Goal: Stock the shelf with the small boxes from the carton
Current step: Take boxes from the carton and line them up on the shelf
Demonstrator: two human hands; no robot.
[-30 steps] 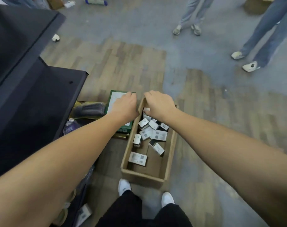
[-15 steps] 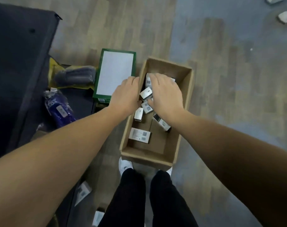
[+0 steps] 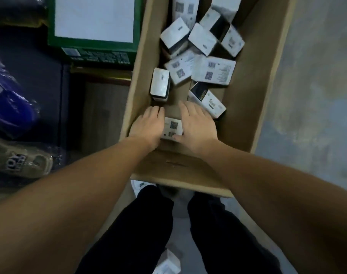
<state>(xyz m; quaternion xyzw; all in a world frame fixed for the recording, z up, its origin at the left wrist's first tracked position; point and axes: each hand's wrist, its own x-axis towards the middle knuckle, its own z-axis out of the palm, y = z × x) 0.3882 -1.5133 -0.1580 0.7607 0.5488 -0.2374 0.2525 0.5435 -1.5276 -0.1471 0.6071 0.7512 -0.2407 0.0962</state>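
We are reaching into the carton [image 3: 245, 123] with both hands. Our left hand [image 3: 148, 126] and right hand [image 3: 196, 127] are closing on one small white box [image 3: 173, 128] lying flat between them, the right thumb pressing its near edge, the left fingers curling at its side. Just beyond our fingertips the other small boxes [image 3: 200, 56] are lying jumbled.

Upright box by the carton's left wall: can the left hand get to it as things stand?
Probably yes. The left hand lies inside the carton just short of the upright box, with bare carton floor between them and nothing stacked on the box.
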